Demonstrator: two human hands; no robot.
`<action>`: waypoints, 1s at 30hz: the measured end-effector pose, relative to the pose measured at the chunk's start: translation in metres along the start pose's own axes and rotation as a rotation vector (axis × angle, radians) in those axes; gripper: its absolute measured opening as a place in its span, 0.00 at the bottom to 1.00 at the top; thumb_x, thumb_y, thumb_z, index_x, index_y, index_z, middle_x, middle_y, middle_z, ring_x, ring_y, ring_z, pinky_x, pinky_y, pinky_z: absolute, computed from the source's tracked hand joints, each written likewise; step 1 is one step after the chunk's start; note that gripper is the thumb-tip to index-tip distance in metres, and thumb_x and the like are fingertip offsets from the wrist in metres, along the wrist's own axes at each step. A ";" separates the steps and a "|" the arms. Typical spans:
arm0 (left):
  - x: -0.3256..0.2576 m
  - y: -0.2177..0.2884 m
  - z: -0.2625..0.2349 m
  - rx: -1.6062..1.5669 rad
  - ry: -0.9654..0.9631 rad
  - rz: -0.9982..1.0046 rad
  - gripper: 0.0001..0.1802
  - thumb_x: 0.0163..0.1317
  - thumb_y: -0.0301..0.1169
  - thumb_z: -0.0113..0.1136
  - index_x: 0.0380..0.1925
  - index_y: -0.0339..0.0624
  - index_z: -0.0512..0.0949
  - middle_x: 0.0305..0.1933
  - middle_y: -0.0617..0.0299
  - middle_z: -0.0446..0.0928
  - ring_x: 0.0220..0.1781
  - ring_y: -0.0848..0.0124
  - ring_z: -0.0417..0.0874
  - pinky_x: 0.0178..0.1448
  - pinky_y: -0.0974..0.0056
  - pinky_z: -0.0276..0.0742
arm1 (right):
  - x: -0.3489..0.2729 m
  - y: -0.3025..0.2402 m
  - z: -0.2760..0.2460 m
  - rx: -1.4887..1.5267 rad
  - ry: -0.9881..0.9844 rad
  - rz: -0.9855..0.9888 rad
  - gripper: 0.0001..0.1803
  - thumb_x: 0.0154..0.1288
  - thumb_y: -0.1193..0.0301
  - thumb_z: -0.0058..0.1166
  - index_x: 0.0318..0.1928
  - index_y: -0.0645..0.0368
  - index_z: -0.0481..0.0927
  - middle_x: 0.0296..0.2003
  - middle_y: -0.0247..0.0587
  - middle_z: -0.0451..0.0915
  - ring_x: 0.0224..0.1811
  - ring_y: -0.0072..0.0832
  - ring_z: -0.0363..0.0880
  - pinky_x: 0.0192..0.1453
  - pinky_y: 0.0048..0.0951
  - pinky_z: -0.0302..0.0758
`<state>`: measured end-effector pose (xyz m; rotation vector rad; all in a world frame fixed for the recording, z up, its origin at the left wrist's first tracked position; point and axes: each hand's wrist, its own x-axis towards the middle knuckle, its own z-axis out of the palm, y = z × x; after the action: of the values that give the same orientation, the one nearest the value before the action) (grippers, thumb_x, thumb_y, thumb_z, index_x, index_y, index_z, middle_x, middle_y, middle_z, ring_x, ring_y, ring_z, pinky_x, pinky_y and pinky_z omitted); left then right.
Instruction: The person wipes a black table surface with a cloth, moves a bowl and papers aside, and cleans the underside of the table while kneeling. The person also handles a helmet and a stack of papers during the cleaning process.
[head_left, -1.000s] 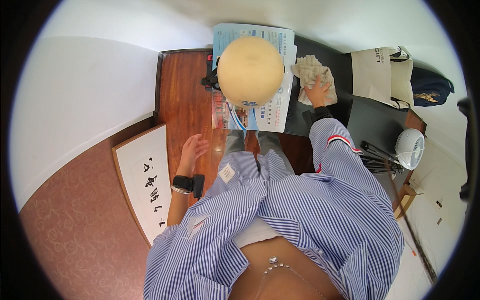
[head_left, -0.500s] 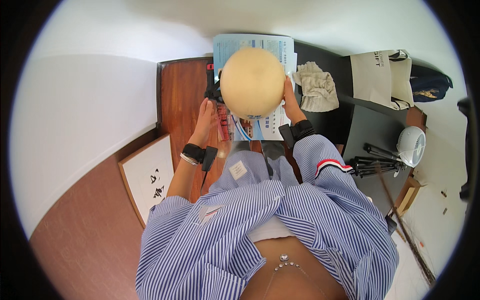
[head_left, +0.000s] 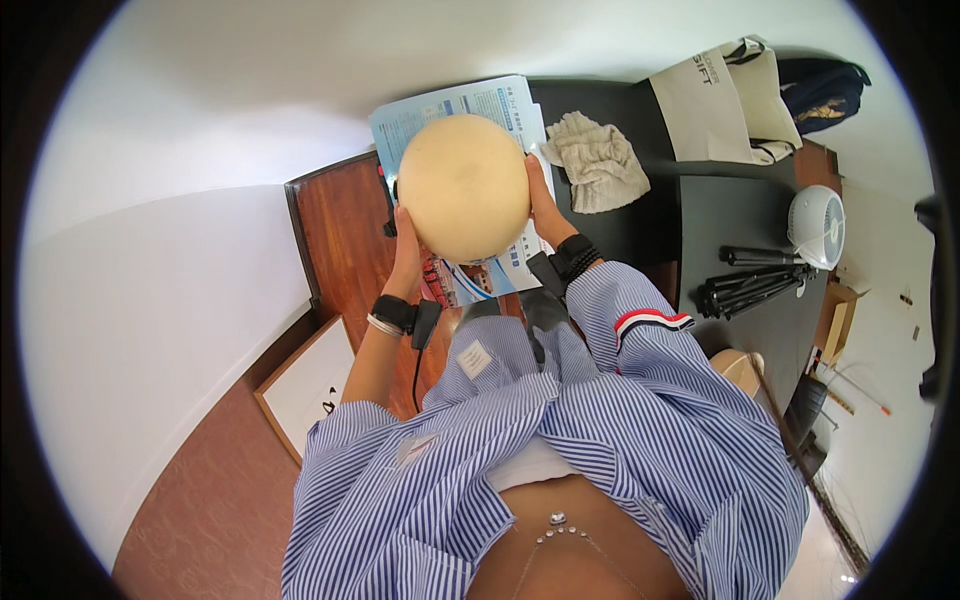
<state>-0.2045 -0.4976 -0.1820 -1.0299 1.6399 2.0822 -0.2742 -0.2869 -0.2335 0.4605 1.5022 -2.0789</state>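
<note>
Black tabletop: we see it extend toward 3 o'clock from the printed sheets, with a white wall curving past at 10 to 12 o'clock.
Pale yellow dome: lies over the printed sheets, straight ahead of the person at 12 o'clock; we cannot tell whether it rests on them or is held just clear.
Long axis: none that we can make out; from above the outline is round.
Left hand: touches the rim at 8 o'clock, the dome lying toward its 1 o'clock.
Right hand: touches the rim at 3 o'clock, the dome lying toward its 9 o'clock.
Grip: we find both hands clamped on the dome from nearly opposite sides; fingers curled underneath, if any, are hidden.
Nearer hand: neither, since both are in contact.
Crumpled beige cloth: lies just beside the right hand, at its 2 o'clock, apart from the dome.
Black tripod: lies well apart, toward 4 o'clock from the dome.
</note>
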 end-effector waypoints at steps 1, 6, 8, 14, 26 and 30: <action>-0.003 -0.001 -0.002 0.006 -0.026 0.012 0.33 0.59 0.61 0.24 0.35 0.46 0.70 0.20 0.69 0.65 0.22 0.77 0.64 0.33 0.68 0.65 | -0.002 0.000 0.000 0.003 -0.019 -0.024 0.38 0.62 0.45 0.28 0.63 0.58 0.45 0.62 0.41 0.49 0.64 0.31 0.46 0.64 0.32 0.46; -0.026 -0.001 -0.007 0.027 -0.162 0.105 0.33 0.60 0.60 0.23 0.53 0.48 0.60 0.46 0.63 0.68 0.44 0.72 0.70 0.42 0.65 0.69 | -0.035 -0.013 0.004 0.024 0.019 -0.156 0.36 0.63 0.47 0.29 0.62 0.60 0.46 0.62 0.43 0.50 0.64 0.31 0.47 0.64 0.28 0.46; -0.039 0.008 -0.011 0.086 -0.222 0.042 0.31 0.61 0.58 0.26 0.59 0.54 0.50 0.55 0.62 0.60 0.54 0.70 0.64 0.49 0.63 0.68 | -0.059 -0.024 0.009 0.022 0.068 -0.179 0.36 0.63 0.48 0.30 0.62 0.60 0.46 0.61 0.44 0.51 0.63 0.31 0.49 0.63 0.27 0.47; -0.084 0.020 -0.007 0.129 -0.329 0.139 0.33 0.62 0.57 0.26 0.62 0.55 0.45 0.64 0.60 0.51 0.64 0.66 0.53 0.61 0.60 0.57 | -0.135 -0.047 0.023 0.019 0.281 -0.193 0.37 0.62 0.48 0.32 0.63 0.59 0.44 0.60 0.46 0.53 0.63 0.32 0.49 0.63 0.27 0.46; -0.065 0.029 0.016 0.369 -0.376 0.061 0.34 0.60 0.61 0.25 0.52 0.46 0.63 0.46 0.59 0.68 0.47 0.69 0.66 0.52 0.60 0.60 | -0.129 -0.030 -0.010 0.214 0.191 -0.323 0.25 0.65 0.55 0.32 0.51 0.63 0.62 0.49 0.42 0.66 0.48 0.22 0.64 0.47 0.26 0.65; -0.094 0.053 0.016 0.406 -0.347 0.059 0.38 0.58 0.63 0.26 0.54 0.45 0.61 0.52 0.58 0.65 0.50 0.67 0.65 0.54 0.56 0.58 | -0.152 -0.068 0.010 0.162 0.158 -0.342 0.22 0.66 0.58 0.29 0.43 0.62 0.72 0.36 0.37 0.75 0.34 0.18 0.72 0.36 0.23 0.71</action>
<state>-0.1775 -0.4811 -0.0778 -0.4659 1.8131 1.7315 -0.1926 -0.2467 -0.0934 0.4632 1.6003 -2.4941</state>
